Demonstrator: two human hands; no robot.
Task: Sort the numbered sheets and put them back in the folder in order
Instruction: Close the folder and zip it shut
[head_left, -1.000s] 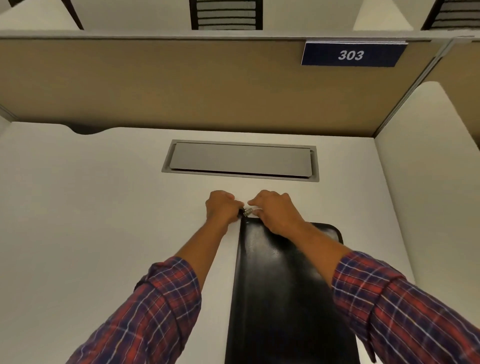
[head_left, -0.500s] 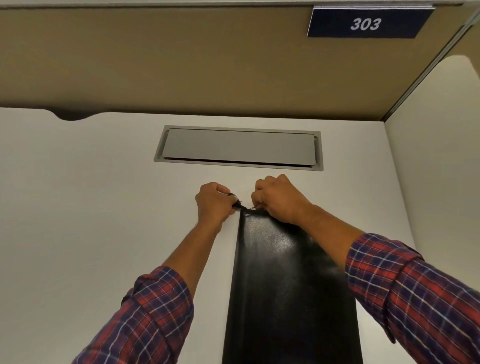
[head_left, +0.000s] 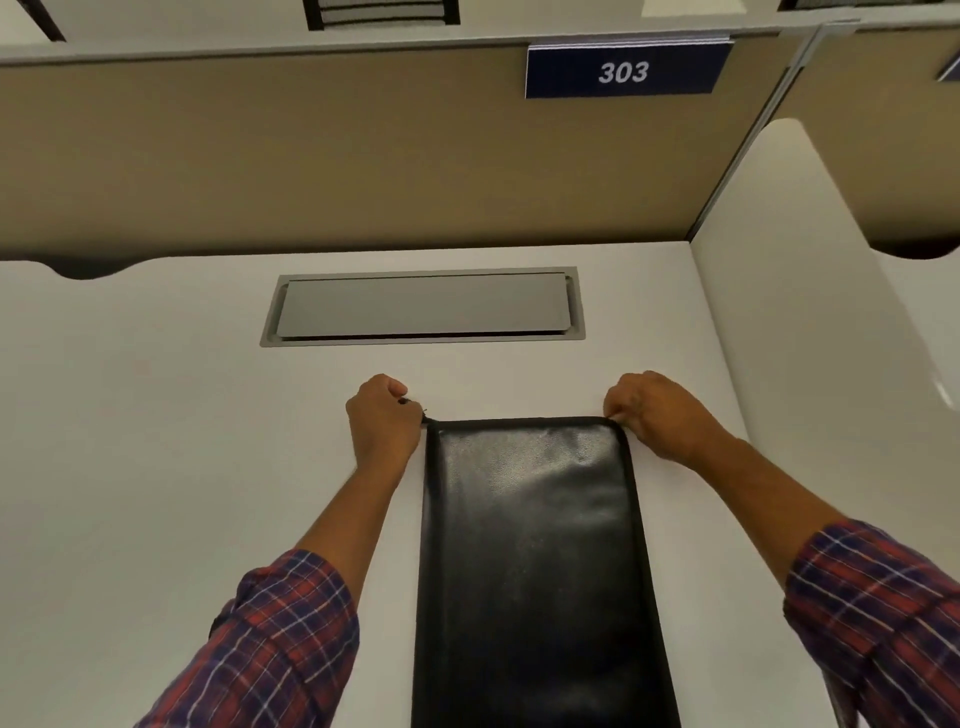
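A black zippered folder (head_left: 535, 561) lies flat on the white desk (head_left: 156, 441), its long side running away from me. My left hand (head_left: 382, 421) is curled at the folder's far left corner and pinches the zipper end there. At the far right corner, my right hand (head_left: 657, 413) pinches the zipper pull against the rounded edge. The cover lies flat and no numbered sheets are visible.
A grey cable hatch (head_left: 423, 306) is set into the desk just beyond the hands. A tan partition (head_left: 363, 156) with a blue "303" plate (head_left: 623, 70) closes the back, and a white divider (head_left: 810, 291) stands at the right.
My right hand has travelled from the folder's far left corner along the far edge to the far right corner, dragging the zipper pull. My left hand stayed at the left corner.
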